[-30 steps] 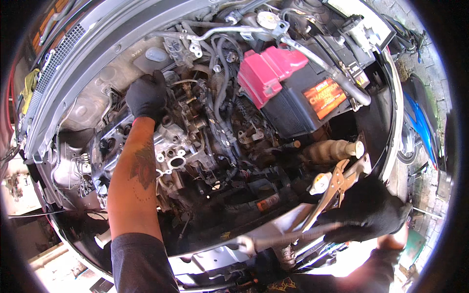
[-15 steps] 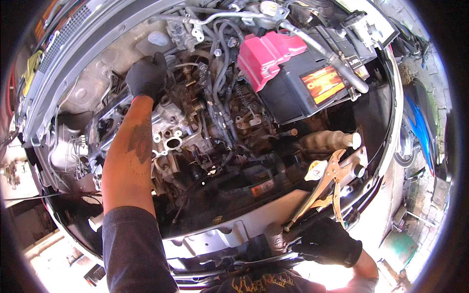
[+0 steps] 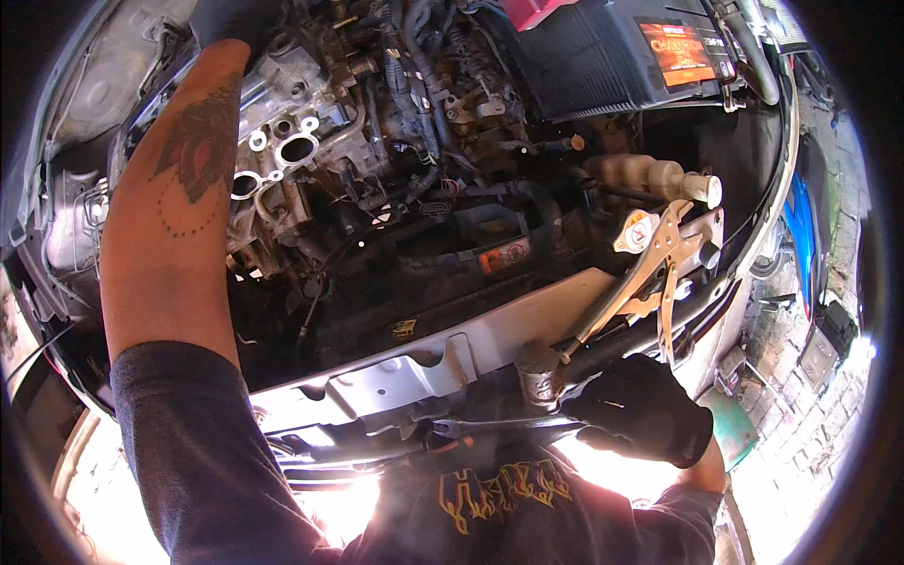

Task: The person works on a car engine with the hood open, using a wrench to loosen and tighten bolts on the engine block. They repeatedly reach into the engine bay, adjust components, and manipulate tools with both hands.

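My left hand [image 3: 231,21], in a black glove, reaches over the far left of the engine [image 3: 330,141]; the top edge of the picture cuts it off and its fingers are hidden. Near the front of the bay, my right hand [image 3: 645,410], also gloved in black, is closed around the end of a silver open-ended wrench [image 3: 504,426]. The wrench lies level, pointing left across my front. Just beyond that hand, gold-coloured locking pliers [image 3: 667,247] rest on the front panel. A grey cylindrical piece [image 3: 540,381] stands beside the hand's left side.
A black battery [image 3: 603,71] sits at the far right, with part of a red cover. A ribbed hose [image 3: 650,174] and a radiator cap [image 3: 637,231] are near the pliers. The pale front panel [image 3: 414,381] runs across the bay before me.
The view has shifted, so the engine bay sits higher and my left hand is now partly out of the picture. More of the wrench shows. My right hand stays beside the pliers.
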